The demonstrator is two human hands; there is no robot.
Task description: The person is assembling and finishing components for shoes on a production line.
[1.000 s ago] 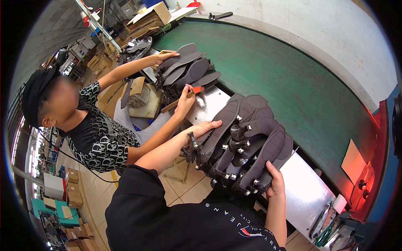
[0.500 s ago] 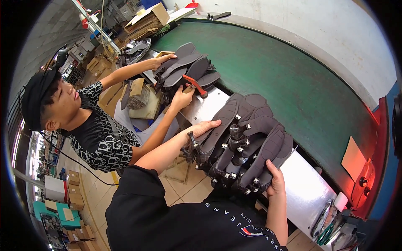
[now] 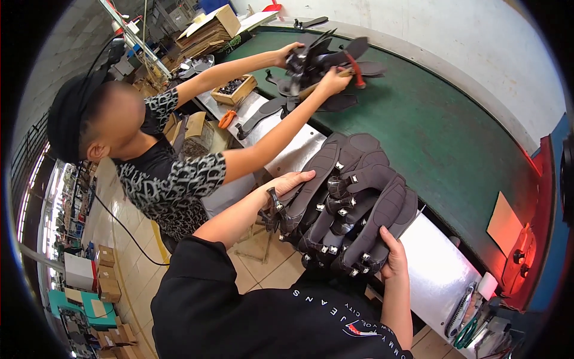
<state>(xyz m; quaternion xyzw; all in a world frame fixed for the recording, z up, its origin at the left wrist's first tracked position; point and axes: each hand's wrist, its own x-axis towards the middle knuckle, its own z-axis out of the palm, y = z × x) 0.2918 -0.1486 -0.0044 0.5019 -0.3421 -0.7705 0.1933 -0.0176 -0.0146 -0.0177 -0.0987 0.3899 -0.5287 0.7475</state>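
Between my two hands rests a thick bundle of dark grey, sole-shaped pieces (image 3: 382,206), with quilted lines on their faces. Glossy black heel-like ends with small shiny tips cluster on the side toward me. My left hand (image 3: 292,182) grips the bundle's left side, thumb lying along one piece. On the right side, my right hand (image 3: 393,256) clasps the bundle with its thumb up against the outer pieces; its other fingers are mostly hidden. The bundle is held above the near metal edge of the green-topped bench (image 3: 418,113).
At left, a co-worker (image 3: 173,161) holds similar dark pieces (image 3: 311,69) and a red-headed hammer (image 3: 357,72) over the bench. A wooden box of small black parts (image 3: 234,90) and orange-handled scissors (image 3: 227,119) lie nearby. Tools (image 3: 469,323) sit at lower right beside a red-lit machine (image 3: 519,263).
My hands and bundle stay nearly still. The co-worker has leaned forward and carried their pieces and hammer right, over the green surface, uncovering the wooden box and scissors.
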